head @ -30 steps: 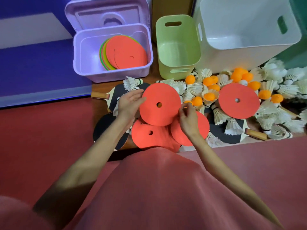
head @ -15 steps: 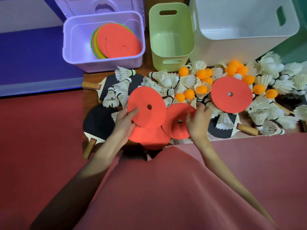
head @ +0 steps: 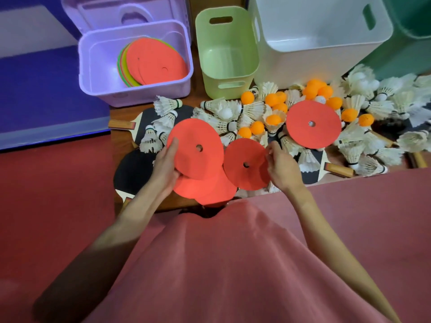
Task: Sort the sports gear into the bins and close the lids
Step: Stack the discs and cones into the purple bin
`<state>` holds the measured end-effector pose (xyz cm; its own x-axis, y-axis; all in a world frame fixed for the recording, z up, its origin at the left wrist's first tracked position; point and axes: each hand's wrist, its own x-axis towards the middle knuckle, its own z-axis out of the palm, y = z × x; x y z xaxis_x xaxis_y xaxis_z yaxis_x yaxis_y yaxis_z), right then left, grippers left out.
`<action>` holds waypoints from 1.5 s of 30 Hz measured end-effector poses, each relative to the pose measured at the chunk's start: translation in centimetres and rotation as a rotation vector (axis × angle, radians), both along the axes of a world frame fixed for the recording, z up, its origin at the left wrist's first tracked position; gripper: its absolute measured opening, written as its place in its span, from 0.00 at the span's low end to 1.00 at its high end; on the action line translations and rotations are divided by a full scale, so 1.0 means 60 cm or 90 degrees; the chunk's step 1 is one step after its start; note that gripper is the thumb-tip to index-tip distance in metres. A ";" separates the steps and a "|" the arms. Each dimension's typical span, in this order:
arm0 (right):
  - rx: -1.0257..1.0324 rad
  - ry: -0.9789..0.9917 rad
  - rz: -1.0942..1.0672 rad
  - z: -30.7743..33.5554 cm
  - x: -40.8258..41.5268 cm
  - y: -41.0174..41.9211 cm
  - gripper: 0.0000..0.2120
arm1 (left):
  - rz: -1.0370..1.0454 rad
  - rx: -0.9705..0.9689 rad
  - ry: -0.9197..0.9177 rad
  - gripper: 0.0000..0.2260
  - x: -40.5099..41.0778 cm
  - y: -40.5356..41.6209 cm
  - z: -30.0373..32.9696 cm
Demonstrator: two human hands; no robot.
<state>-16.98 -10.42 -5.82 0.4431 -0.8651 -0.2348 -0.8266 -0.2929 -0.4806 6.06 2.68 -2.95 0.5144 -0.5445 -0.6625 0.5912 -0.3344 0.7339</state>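
Floor: red mat (head: 46,206) lay under a wooden board heaped with gear.
Bins: purple bin (head: 98,73) held stacked discs (head: 154,59); green bin (head: 227,54) and white bin (head: 321,54) stood beside it.
Left hand (head: 166,164): fingers clamped on the edge of a red disc (head: 196,148), 2 more discs beneath it.
Right hand (head: 281,165): fingers curled, pinching the rim of a smaller red disc (head: 245,164).
Pile: shuttlecocks (head: 289,143), orange balls (head: 275,106), black paddles (head: 133,171), 1 more loose disc (head: 313,123) on top.
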 end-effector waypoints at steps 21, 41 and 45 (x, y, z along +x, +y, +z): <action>0.175 -0.468 -0.266 0.022 0.061 0.012 0.02 | -0.060 -0.053 0.141 0.24 -0.048 -0.084 0.003; 0.150 -0.211 -0.685 -0.023 -0.076 -0.134 0.23 | -0.126 -0.017 0.144 0.28 -0.073 -0.154 -0.027; 0.078 -0.190 -0.650 -0.013 -0.072 -0.137 0.15 | -0.101 -0.021 0.141 0.27 -0.069 -0.159 -0.029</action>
<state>-21.30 -18.62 -6.61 -0.4231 -0.8370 -0.3470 -0.4980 0.5347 -0.6827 1.91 -6.89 -4.69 0.2654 -0.6298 -0.7300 0.6802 -0.4143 0.6047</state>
